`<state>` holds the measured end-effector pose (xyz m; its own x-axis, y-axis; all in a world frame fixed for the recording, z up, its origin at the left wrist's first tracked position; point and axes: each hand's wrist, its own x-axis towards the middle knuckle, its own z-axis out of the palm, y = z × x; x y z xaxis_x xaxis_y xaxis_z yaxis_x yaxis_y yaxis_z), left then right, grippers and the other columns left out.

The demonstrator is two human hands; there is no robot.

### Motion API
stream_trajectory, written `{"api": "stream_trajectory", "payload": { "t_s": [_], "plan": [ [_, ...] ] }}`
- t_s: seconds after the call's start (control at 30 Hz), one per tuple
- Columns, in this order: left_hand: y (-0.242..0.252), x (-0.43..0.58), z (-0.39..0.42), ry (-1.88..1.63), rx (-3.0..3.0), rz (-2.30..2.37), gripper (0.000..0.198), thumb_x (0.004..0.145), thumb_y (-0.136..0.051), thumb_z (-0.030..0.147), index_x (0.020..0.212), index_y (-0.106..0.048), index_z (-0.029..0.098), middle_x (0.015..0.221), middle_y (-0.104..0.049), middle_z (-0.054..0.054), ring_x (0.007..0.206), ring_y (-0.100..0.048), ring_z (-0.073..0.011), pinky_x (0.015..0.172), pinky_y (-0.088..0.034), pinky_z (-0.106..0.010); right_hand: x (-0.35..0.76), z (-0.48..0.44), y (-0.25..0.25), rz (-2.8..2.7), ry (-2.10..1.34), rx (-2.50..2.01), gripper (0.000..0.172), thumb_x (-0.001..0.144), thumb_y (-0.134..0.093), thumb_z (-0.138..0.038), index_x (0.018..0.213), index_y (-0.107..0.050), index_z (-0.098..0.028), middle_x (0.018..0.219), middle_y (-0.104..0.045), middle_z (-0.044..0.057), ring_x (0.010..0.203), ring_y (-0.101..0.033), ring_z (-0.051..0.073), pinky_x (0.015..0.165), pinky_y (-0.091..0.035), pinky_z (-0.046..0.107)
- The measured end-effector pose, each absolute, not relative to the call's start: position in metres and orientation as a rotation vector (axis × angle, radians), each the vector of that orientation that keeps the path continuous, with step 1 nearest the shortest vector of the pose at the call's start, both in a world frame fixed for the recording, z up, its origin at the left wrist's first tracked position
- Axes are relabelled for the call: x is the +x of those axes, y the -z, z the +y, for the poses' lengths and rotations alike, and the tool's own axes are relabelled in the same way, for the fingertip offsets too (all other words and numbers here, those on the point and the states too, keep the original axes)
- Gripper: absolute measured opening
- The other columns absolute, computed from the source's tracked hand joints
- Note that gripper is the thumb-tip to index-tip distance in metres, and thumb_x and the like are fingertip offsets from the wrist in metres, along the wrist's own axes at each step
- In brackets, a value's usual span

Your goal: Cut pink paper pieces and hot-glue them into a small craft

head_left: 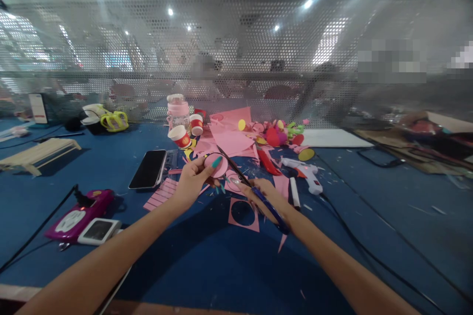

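My left hand (194, 177) pinches a small pink paper disc (217, 165) between thumb and fingers, held just above the blue table. My right hand (263, 197) grips a pair of blue-handled scissors (254, 191); the blades point up and left and meet the disc's right edge. Below the hands lies a pink paper square (244, 215) with a round hole cut out. Strips and scraps of pink paper (161, 196) lie to the left of it.
A black phone (149, 169) lies left of my hands. A white glue gun (308, 173) and its cable lie to the right. Red paper cups (180, 136), a pink bottle (177, 110) and coloured cut-outs (275, 134) crowd the back. A magenta device (79, 214) sits near left.
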<state>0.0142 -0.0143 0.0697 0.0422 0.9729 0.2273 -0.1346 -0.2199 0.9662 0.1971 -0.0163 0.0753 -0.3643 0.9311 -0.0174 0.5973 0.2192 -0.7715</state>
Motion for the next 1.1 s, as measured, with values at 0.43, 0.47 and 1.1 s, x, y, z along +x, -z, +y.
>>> {"api": "stream_trajectory", "payload": {
  "t_s": [0.43,0.47,1.1],
  "plan": [
    [-0.0703,0.0123,-0.0184,-1.382,1.495,1.063,0.022,0.075,-0.055,0.037,0.073,-0.054,0.015,0.047,-0.052,0.005,0.042,-0.053,-0.0096,0.045,-0.042,-0.020,0.1988,-0.0146,-0.0748,-2.120,-0.913,-1.343,0.044,0.073,-0.044,-0.057,0.054,-0.043,-0.018,0.041,-0.043,-0.003,0.040,-0.045,0.010,0.041,-0.036,0.021],
    [-0.0703,0.0123,-0.0184,-1.384,1.496,1.065,0.023,0.075,-0.055,0.037,0.074,-0.054,0.015,0.047,-0.052,0.005,0.042,-0.053,-0.0097,0.045,-0.042,-0.020,0.1990,-0.0143,-0.0742,-2.111,-0.922,-1.342,0.044,0.073,-0.044,-0.058,0.054,-0.043,-0.018,0.041,-0.043,-0.003,0.039,-0.045,0.010,0.041,-0.036,0.021],
    [-0.0685,0.0133,-0.0190,-1.368,1.493,1.053,0.022,0.075,-0.055,0.038,0.076,-0.054,0.015,0.048,-0.054,0.004,0.043,-0.054,-0.0094,0.045,-0.043,-0.020,0.1999,-0.0128,-0.0716,-2.135,-0.856,-1.349,0.043,0.075,-0.046,-0.054,0.053,-0.042,-0.018,0.042,-0.043,-0.003,0.041,-0.045,0.010,0.042,-0.034,0.021]
  ]
}}
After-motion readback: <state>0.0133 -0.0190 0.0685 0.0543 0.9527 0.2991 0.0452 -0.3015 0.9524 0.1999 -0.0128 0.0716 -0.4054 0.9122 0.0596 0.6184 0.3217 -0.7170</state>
